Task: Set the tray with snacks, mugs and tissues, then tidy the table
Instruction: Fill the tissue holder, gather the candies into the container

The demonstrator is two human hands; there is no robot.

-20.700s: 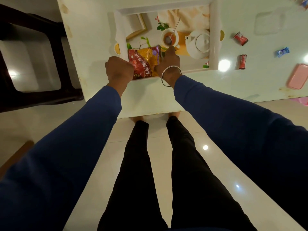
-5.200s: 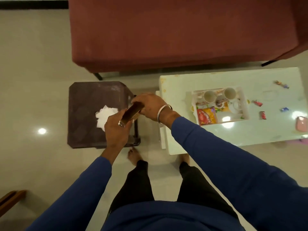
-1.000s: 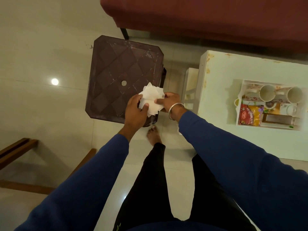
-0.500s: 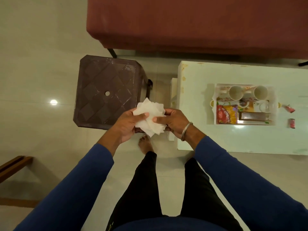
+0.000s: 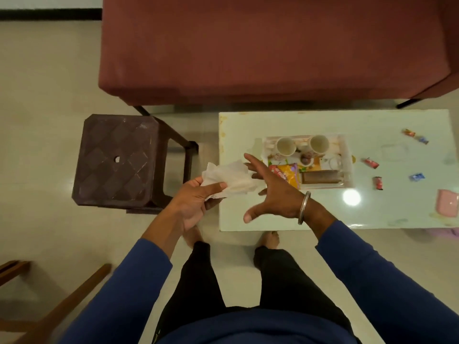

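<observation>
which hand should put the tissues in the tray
Left, probably. The left hand already pinches the tissues, so it only has to carry them to the tray. The right hand is nearer the tray, but it is open with spread fingers and holds nothing.

Long blue sleeves (image 5: 387, 276) cover both arms down to the wrists, part of a blue top (image 5: 248, 328) seen at the bottom edge. A thin silver bangle (image 5: 304, 207) circles the right wrist. The legs are in black trousers (image 5: 198, 289), and both feet (image 5: 269, 239) are bare.
</observation>
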